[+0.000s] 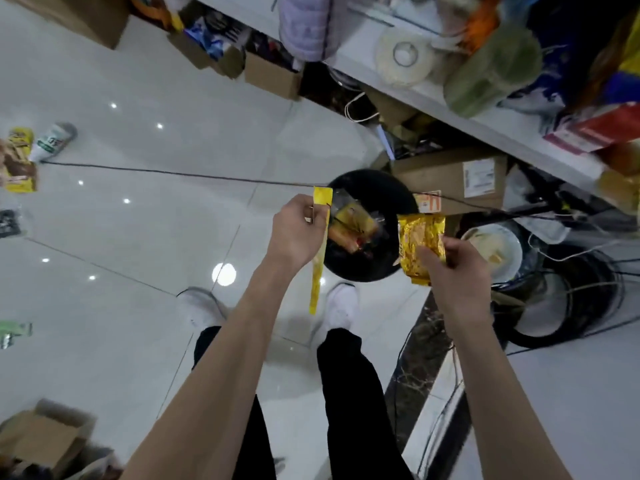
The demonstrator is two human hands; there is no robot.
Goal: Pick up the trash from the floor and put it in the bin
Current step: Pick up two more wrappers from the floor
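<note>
Just over bin (372, 187), yellow strip (318, 271), gold packet (420, 237) — cable (173, 173), cardboard box (445, 178) beside.

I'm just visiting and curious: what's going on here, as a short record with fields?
Bin: black, round, wrappers inside
Left hand: pinches long yellow wrapper at bin's left edge
Right hand: grips crinkled gold packet over bin's right edge
Floor: yellow packet, white bottle lying far left

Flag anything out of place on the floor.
Litter lies at the far left of the floor: a white-and-green bottle tipped on its side, a yellow packet beside it, a dark wrapper and a green wrapper nearer. A black cable trails across it.
</note>
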